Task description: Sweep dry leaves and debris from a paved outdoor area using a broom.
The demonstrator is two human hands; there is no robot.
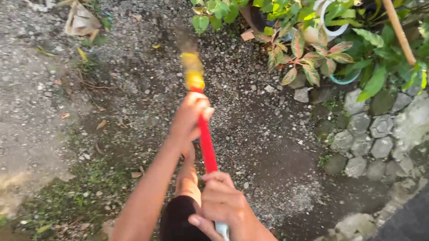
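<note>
Both hands are clamped on a red broom handle at centre; the left hand grips farther up, the right hand nearer; the blurred yellow broom head sweeps the gravel ground; leafy potted plants, a bamboo stick and stones crowd the right; a crumpled wrapper lies far left.

Open gravel ahead and left; right blocked by plants, bamboo stake, stone edging.

Gravel ground with a crumpled dry leaf, leafy potted plants (one white pot) beside grey stones.
</note>
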